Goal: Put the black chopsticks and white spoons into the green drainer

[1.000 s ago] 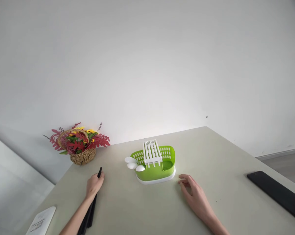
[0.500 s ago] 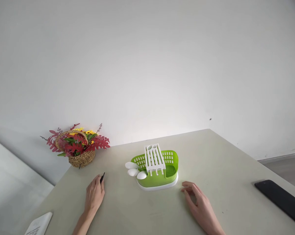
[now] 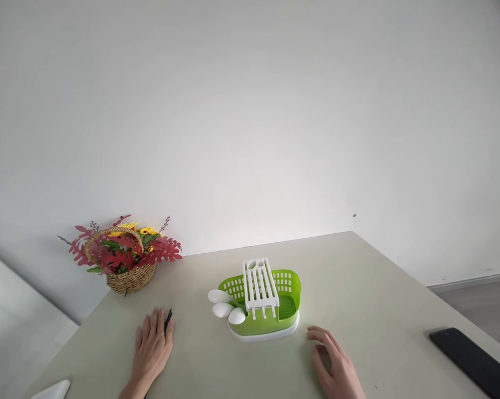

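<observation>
My left hand (image 3: pixel 152 343) lies flat on the table with its fingers spread. Thin black sticks (image 3: pixel 168 320), which look like chopsticks, run beneath it and poke out between thumb and forefinger; most of their length is hidden. Loosely curved, my right hand (image 3: pixel 333 360) rests on the tabletop with nothing in it, just right of a green drainer basket (image 3: pixel 258 327). That basket has a white base and a white slotted rack (image 3: pixel 261 285) across its top. Several white spoons (image 3: pixel 222 308) hang over its left end.
At the back left stands a wicker basket (image 3: pixel 133 279) of artificial flowers. A black phone-like slab (image 3: pixel 469 357) lies at the right on the table (image 3: pixel 233 371). A white object (image 3: pixel 53 391) is cut off at the lower left. A plain wall rises behind.
The fingers of my left hand have gone from curled to spread flat, and more than one black stick now shows. My right hand is much as before. The view has tilted slightly upward.
</observation>
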### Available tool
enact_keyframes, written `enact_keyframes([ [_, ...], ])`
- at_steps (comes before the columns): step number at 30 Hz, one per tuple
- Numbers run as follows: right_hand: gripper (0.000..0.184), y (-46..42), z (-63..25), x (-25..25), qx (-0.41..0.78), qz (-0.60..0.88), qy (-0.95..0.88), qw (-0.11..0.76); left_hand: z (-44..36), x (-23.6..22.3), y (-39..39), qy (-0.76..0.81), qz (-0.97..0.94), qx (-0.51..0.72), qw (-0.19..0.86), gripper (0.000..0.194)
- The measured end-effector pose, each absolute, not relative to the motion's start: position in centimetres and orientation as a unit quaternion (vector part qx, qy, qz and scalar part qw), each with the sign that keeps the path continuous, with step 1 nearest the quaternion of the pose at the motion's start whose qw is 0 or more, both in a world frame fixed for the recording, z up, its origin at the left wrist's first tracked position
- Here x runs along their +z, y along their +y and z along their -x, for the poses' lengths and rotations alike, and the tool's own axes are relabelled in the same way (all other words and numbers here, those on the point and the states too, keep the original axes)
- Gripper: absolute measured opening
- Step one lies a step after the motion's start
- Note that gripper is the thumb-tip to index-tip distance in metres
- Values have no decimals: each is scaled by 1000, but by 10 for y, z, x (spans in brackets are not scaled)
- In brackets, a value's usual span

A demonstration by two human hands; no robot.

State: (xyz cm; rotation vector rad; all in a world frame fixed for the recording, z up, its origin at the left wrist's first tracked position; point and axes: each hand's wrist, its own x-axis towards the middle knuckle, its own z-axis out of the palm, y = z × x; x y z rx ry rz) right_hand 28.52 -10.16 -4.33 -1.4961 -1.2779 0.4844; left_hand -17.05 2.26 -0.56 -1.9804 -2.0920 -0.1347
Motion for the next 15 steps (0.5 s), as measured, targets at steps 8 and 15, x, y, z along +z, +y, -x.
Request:
enact_keyframes([
  [8,33,-96,-283,-61,154,662,-500,537,145,13,20,-744,626,-158,170,84],
  [15,44,-94,-281,-70,142,673,-518,508,117,59,12,-614,727,-264,159,79],
])
